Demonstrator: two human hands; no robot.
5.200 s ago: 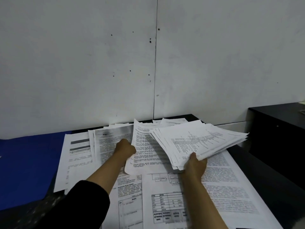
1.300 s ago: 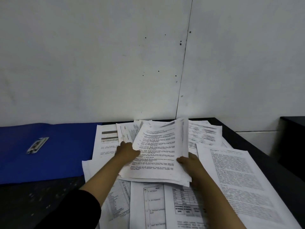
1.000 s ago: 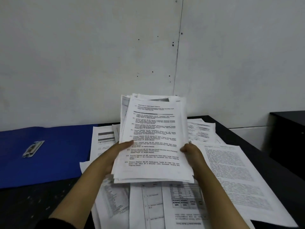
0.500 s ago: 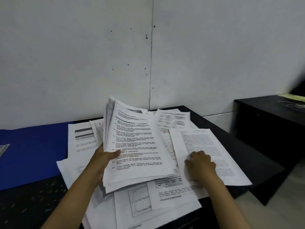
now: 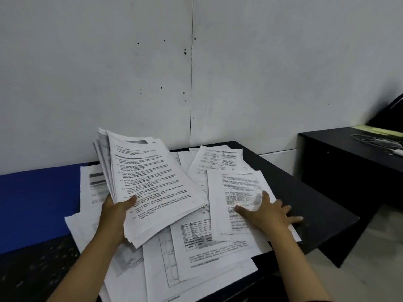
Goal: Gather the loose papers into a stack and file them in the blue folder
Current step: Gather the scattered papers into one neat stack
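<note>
My left hand (image 5: 115, 214) grips the lower left corner of a thick paper stack (image 5: 152, 184), which is lifted off the desk and tilted up to the left. My right hand (image 5: 268, 212) lies flat with spread fingers on a loose printed sheet (image 5: 235, 192) at the right side of the black desk (image 5: 316, 205). More loose papers (image 5: 207, 253) lie overlapped under and in front of both hands, some hanging over the near edge. The open blue folder (image 5: 37, 203) lies flat at the left, partly covered by sheets.
A white wall stands just behind the desk. A second black desk (image 5: 349, 158) at the right carries a yellow pad and a white cable. A gap with pale floor separates the two desks.
My right hand has let go of the stack and come down on the sheet at the right, fingers now spread. The left hand alone holds the stack, tilted further left.
</note>
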